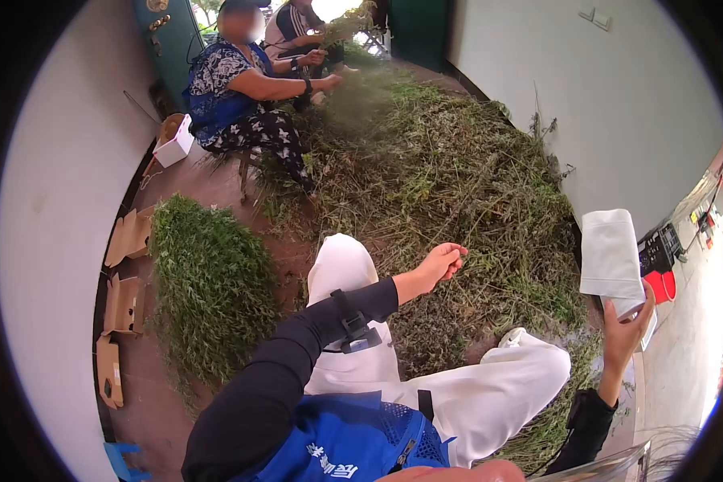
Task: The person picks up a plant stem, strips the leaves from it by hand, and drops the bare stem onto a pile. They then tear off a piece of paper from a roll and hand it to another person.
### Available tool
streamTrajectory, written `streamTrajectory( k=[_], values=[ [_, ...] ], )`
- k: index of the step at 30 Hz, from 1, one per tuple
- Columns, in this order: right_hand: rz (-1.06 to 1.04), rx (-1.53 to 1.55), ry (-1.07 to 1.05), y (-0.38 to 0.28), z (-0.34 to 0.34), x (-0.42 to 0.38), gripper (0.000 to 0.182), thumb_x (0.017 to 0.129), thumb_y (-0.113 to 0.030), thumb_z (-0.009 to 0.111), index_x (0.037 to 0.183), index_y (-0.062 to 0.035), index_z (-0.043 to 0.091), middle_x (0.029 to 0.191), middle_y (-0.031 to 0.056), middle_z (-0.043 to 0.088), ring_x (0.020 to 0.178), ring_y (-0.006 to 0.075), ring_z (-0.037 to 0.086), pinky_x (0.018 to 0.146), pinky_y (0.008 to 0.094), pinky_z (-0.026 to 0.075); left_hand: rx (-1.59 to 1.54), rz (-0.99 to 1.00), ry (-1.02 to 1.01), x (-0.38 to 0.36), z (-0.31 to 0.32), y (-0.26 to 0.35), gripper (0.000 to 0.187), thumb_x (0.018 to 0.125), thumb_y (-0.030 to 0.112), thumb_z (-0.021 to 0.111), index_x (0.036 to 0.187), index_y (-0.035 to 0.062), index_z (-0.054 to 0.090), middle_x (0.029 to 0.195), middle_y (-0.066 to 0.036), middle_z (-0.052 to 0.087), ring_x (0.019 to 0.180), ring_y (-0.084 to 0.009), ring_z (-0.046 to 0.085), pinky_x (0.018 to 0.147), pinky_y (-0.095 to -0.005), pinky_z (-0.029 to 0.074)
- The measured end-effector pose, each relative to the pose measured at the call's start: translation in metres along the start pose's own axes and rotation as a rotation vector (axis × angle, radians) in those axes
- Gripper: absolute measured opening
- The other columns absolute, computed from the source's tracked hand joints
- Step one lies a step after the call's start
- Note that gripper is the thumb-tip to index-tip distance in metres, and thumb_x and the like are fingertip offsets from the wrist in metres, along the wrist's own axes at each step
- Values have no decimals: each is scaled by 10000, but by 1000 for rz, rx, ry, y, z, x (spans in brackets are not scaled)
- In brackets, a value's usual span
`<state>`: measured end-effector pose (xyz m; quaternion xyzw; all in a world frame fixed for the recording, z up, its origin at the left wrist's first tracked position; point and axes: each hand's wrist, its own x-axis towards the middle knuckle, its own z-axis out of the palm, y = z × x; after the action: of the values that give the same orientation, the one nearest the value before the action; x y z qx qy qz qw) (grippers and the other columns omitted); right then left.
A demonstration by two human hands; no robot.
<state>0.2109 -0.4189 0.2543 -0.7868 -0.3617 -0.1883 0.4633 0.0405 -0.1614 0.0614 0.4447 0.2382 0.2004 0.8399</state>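
My left hand (443, 263) is out over the heap of cut green plants (458, 185), its fingers curled together; whether a stem is in them is too small to tell. At the right, my right hand (625, 331) grips the lower end of a white folded piece that looks like cloth (610, 253), thumb and fingers around its edge. That white piece stands up beside the wall. A dark sleeve with a strapped black device (352, 323) covers my left forearm. My legs in white trousers (353, 353) are bent among the plants.
A bundle of fresh green plants (209, 289) lies at the left near opened cardboard boxes (124, 304). Two other people (245, 88) sit at the back, handling plants. A white box (174, 143) stands by the left wall. At the right are a red bucket (660, 286) and a black crate (659, 247).
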Motion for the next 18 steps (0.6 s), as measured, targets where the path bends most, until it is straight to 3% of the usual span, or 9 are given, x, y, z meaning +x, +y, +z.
streamTrajectory(
  k=[3,5,10,12,14,18],
  values=[
    [-115,6,-78,-34,40,17,583,590,-53,631,1118,-35,385,1075,140,442,997,294,439,840,362,357,-17,5,22,1,-2,2,135,874,124,370,963,55,444,685,19,490,528,-32,415,455,-157,368],
    [-355,-177,-79,-44,57,20,586,571,-48,632,1108,-51,396,1056,135,456,985,297,447,823,353,371,-78,62,15,-3,3,8,133,869,124,380,961,58,449,726,6,523,553,-31,448,492,-161,391],
    [-439,-413,-80,-7,64,20,580,559,-67,653,1084,-86,405,1036,117,465,964,301,463,762,363,409,-20,65,-51,-8,3,15,135,852,152,442,930,56,494,780,-9,554,585,-47,491,548,-183,425],
    [-333,-554,-80,38,50,16,550,570,-86,651,1065,-95,411,1023,115,468,944,302,471,745,371,417,26,62,-37,-14,6,18,141,842,148,460,940,52,494,812,-10,545,625,-46,498,587,-184,443],
    [-34,-719,-140,83,25,-3,538,577,-171,651,1059,-93,423,1001,120,480,909,305,491,725,377,421,8,66,-85,-15,5,19,161,839,137,463,958,34,496,801,-14,543,628,-44,494,594,-175,439],
    [349,-886,-289,158,-37,-97,590,557,-255,670,1061,-74,423,981,146,479,861,321,518,700,396,433,-18,27,-127,-18,2,21,145,840,108,461,959,35,498,782,0,532,659,-50,498,597,-173,437]
  ],
)
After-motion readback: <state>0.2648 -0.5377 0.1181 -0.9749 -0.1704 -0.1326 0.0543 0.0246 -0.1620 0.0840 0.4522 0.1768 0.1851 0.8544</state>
